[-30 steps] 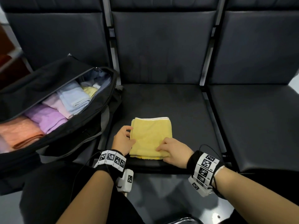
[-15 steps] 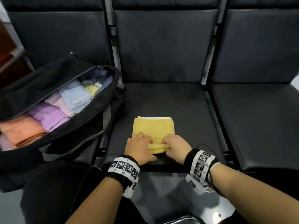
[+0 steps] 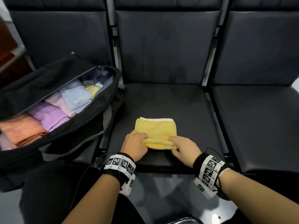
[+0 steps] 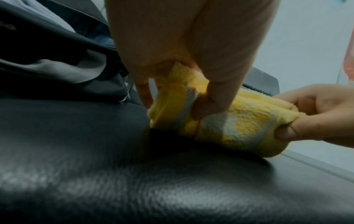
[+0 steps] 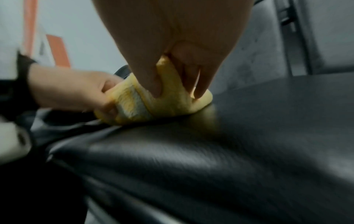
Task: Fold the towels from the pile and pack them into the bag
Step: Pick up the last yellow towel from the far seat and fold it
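Observation:
A folded yellow towel [image 3: 155, 129] [image 4: 229, 121] [image 5: 166, 104] lies on the middle black seat [image 3: 169, 102], near its front edge. My left hand [image 3: 135, 143] [image 4: 182, 60] pinches the towel's near left corner, thumb under and fingers over. My right hand [image 3: 182, 147] [image 5: 172, 53] pinches the near right corner the same way. The near edge is lifted and bunched between both hands. The open black bag [image 3: 103, 101] stands on the left seat and holds several folded towels, orange [image 3: 22, 130], purple [image 3: 50, 115], pink, blue and yellow.
The right-hand seat [image 3: 258, 126] is bare. Seat backs rise behind all three seats. A metal frame bar [image 3: 210, 110] separates the middle and right seats. My dark-clothed knees sit below the front edge.
Both hands slid from resting on the towel's sides to its near edge, gripped it and started lifting and rolling it up off the seat.

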### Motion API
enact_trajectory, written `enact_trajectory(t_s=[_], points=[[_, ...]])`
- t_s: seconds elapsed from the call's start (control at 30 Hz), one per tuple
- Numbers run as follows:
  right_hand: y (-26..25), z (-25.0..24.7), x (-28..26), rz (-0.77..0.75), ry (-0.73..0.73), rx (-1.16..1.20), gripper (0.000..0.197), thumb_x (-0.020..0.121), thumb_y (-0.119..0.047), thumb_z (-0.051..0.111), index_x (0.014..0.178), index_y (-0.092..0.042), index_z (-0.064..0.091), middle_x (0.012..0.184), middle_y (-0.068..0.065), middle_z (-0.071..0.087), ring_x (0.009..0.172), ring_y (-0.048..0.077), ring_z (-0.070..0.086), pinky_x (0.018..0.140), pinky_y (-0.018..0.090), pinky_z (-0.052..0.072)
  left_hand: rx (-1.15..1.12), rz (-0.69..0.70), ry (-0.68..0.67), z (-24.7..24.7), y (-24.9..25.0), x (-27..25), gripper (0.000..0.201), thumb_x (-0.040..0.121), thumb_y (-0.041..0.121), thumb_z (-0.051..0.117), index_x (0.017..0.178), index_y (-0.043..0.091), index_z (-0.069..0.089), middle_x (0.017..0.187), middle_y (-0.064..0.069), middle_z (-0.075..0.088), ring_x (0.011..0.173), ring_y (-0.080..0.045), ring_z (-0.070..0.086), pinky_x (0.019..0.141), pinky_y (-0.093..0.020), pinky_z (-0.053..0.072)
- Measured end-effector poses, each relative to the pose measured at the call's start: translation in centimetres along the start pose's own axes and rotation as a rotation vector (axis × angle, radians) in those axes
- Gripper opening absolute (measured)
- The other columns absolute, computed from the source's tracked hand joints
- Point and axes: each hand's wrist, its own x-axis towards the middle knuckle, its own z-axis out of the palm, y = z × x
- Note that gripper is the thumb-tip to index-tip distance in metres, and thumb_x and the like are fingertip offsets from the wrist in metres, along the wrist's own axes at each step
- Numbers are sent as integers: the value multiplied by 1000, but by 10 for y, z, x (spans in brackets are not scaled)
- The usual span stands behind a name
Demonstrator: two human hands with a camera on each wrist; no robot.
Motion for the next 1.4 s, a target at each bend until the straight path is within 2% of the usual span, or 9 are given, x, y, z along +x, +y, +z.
enact_trajectory(t_s=[0.07, 0.2, 0.43, 0.67, 0.8, 0.93, 1.13, 1.27, 1.4], points=[[3, -5, 4, 87, 15, 158, 15, 88, -20, 61, 103, -21, 62, 91, -1, 68, 87, 22, 64, 79, 40, 52, -88, -30, -3, -3, -2, 0, 26, 74, 14, 65, 97, 28, 66, 98, 2, 57, 94, -21, 57, 83, -33, 51], [16, -13, 12, 209, 117, 355, 14, 89, -27, 66, 102, -28, 60, 88, -8, 66, 84, 12, 61, 75, 29, 49, -355, -78, 62, -6, -7, 3, 14, 72, 17, 72, 79, 21, 62, 73, 4, 63, 71, -13, 59, 62, -27, 46], [32, -9, 13, 320, 199, 558, 10, 89, -31, 68, 95, -24, 65, 89, -1, 69, 87, 19, 64, 79, 37, 51, -582, -129, 77, 2, -8, 10, 6, 89, 19, 70, 89, 14, 67, 81, -2, 68, 72, -10, 60, 69, -34, 50], [35, -4, 28, 440, 274, 507, 13, 86, -37, 69, 88, -26, 62, 79, -8, 62, 73, 6, 55, 61, 22, 38, -581, -139, 88, 8, -7, 18, 16, 95, 28, 64, 97, 12, 67, 94, -9, 71, 90, -26, 67, 81, -41, 53], [44, 1, 34, 539, 209, 497, 27, 83, -43, 72, 101, -29, 58, 90, -13, 60, 84, 3, 57, 65, 18, 38, -527, -171, 103, 14, -6, 24, 21, 97, 34, 60, 96, 14, 65, 91, -5, 69, 87, -22, 65, 79, -39, 52], [53, -3, 40, 574, 74, 465, 41, 82, -53, 71, 111, -30, 54, 91, -13, 59, 89, 12, 59, 71, 24, 43, -436, -232, 104, 21, -9, 30, 24, 97, 36, 58, 91, 13, 61, 93, -9, 62, 90, -26, 59, 82, -40, 50], [50, -9, 48, 598, 1, 530, 37, 79, -44, 77, 89, -11, 66, 76, -1, 60, 72, 16, 58, 65, 35, 49, -328, -256, 100, 21, -12, 30, 20, 97, 39, 56, 94, 20, 60, 86, -3, 63, 78, -15, 56, 63, -28, 41], [41, -13, 42, 606, 52, 613, 37, 77, -35, 81, 66, -17, 51, 63, -4, 49, 60, 11, 47, 55, 25, 37, -289, -266, 65, 21, -14, 27, 21, 97, 41, 56, 94, 20, 59, 83, 2, 61, 75, -12, 56, 58, -24, 38], [27, -19, 34, 600, 191, 823, 43, 75, -21, 82, 59, -19, 41, 61, -2, 40, 62, 13, 42, 55, 27, 33, -352, -276, 20, 24, -13, 20, 25, 96, 40, 60, 95, 15, 59, 77, 6, 53, 74, -16, 55, 64, -29, 44]])
